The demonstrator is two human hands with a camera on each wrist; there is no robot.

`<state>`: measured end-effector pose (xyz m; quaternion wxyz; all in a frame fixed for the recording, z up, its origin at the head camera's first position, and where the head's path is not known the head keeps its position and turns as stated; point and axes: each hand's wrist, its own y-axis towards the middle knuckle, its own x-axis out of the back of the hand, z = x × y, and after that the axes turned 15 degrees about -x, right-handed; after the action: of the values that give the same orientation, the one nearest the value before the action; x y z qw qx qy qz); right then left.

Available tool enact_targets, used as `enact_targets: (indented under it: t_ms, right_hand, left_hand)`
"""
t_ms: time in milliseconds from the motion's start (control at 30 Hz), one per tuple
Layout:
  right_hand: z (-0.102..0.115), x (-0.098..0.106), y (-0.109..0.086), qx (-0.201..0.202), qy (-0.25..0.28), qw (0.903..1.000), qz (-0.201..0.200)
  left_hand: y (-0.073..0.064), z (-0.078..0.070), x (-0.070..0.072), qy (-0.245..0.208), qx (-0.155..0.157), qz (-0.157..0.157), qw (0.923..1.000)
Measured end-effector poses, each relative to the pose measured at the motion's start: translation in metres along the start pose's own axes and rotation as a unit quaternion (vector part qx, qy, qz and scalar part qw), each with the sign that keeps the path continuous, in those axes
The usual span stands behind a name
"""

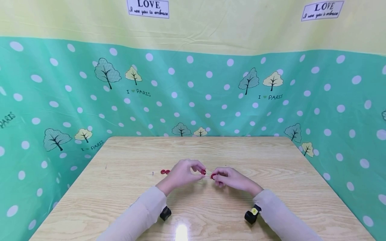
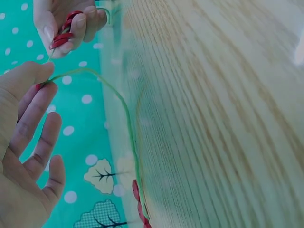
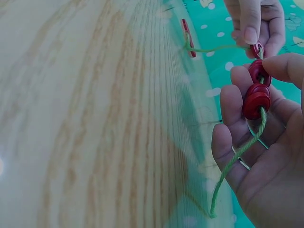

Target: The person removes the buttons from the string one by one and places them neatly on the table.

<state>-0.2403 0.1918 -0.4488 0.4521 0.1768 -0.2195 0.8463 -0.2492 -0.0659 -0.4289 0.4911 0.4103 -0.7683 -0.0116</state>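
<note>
Above the wooden table my left hand point(image 1: 182, 173) pinches a red button point(image 3: 257, 49) between thumb and forefinger, its other fingers spread loosely. A green string point(image 2: 124, 104) passes through this button. Just to the right, my right hand point(image 1: 233, 179) grips several red buttons point(image 3: 257, 102) threaded on the same string, with the thumb against one of them. The string's tail hangs down past the right palm. A short stretch of string joins the two hands. How the button faces in the left fingers is partly hidden.
More red buttons point(image 1: 165, 171) lie in a row on the wooden table point(image 1: 132, 201), left of my left hand. A tiny pale piece point(image 1: 152, 173) lies beside them. A green polka-dot curtain point(image 1: 199, 90) hangs behind the table.
</note>
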Motion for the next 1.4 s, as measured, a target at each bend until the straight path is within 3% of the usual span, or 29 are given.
enact_targets:
  t_ms: [733,1400]
  right_hand:
    - [0.003,0.002,-0.003,0.002,0.000,1.0000,-0.007]
    - [-0.001,0.002,-0.002,-0.002,-0.004,0.9999,-0.012]
  left_hand:
    - [-0.006,0.006,0.012,-0.004,0.014,-0.009,0.9999]
    - [-0.011,0.011,0.026,0.026,0.015,-0.015,0.9994]
